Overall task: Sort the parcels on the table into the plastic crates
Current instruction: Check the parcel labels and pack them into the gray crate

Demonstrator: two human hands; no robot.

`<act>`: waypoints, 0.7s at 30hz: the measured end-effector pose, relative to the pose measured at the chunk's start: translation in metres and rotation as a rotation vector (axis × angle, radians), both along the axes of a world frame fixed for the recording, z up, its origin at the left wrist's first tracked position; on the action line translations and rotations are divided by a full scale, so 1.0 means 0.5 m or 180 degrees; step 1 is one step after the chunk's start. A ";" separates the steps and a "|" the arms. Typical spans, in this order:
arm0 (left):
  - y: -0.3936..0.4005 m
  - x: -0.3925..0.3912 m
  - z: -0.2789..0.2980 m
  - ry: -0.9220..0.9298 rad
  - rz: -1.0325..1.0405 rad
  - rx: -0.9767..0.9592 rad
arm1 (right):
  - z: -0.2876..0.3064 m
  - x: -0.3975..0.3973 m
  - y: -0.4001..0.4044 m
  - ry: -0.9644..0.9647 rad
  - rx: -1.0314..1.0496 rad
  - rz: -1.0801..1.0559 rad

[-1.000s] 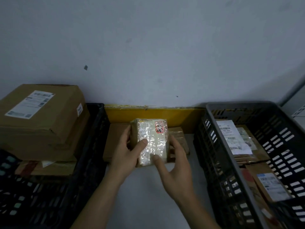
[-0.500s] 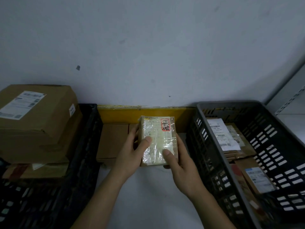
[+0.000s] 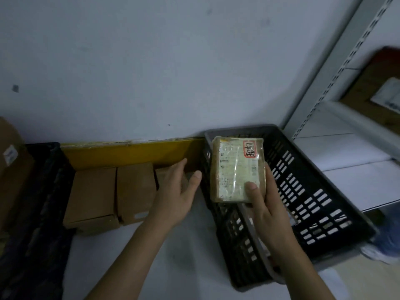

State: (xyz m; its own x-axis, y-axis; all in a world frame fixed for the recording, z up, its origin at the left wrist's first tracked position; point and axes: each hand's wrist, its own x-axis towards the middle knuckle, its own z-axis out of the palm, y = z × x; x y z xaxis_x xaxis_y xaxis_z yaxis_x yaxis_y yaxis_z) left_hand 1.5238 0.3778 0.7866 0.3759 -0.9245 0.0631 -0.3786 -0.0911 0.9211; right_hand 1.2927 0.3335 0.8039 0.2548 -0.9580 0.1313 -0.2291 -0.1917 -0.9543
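Observation:
My right hand (image 3: 267, 204) grips a small tape-wrapped parcel (image 3: 236, 165) with a white label and a red sticker, thumb on its front face, holding it over the left side of the grey plastic crate (image 3: 320, 191) on the right. My left hand (image 3: 175, 195) hovers open beside the crate's left wall, fingers relaxed, holding nothing. Two brown cardboard parcels (image 3: 112, 191) lie on the white table (image 3: 184, 256) against a yellow back strip. A dark crate (image 3: 36, 213) stands at the left.
A large brown box (image 3: 10, 165) sits in the left crate at the frame's edge. A white metal shelf rack (image 3: 346, 131) stands to the right of the grey crate, with a brown parcel on its upper shelf. A plain wall runs behind.
The parcel has moved right, from above the table's middle to over the grey crate. My left hand let go of it; only my right hand holds it now. The view has swung right.

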 end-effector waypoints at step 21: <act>-0.241 -0.319 -0.128 -0.2325 0.0434 0.1249 | -0.164 -0.312 -0.538 0.1017 0.0375 0.0359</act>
State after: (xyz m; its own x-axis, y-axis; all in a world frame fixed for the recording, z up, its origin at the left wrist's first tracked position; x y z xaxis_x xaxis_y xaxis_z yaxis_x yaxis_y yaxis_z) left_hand 1.3643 0.2575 0.7228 0.4754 -0.8796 0.0175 -0.8300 -0.4418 0.3406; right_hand 1.1366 0.0643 0.7217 0.3702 -0.9254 -0.0816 -0.5031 -0.1259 -0.8550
